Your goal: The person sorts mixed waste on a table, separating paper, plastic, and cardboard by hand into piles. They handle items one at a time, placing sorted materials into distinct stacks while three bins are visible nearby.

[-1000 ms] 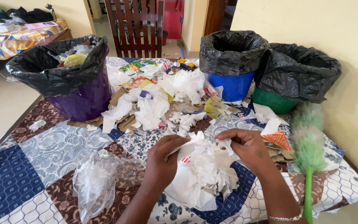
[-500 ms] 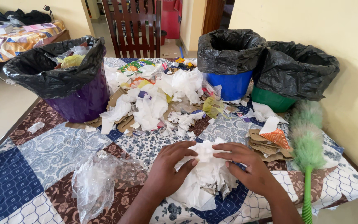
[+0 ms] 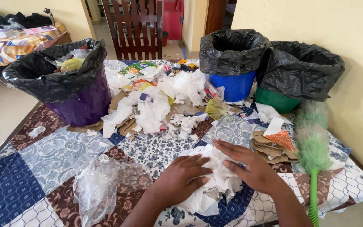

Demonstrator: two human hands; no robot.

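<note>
We press our left hand [image 3: 181, 178] and right hand [image 3: 248, 166], fingers spread flat, on the white paper wad [image 3: 215, 185] at the tabletop's [image 3: 55, 155] near edge; clear plastic bag [image 3: 101, 185] lies left.

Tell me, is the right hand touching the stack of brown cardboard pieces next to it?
Apart. The head view shows the right hand resting on the white paper pile, with a strip of patterned tablecloth visible between it and the cardboard stack.
</note>
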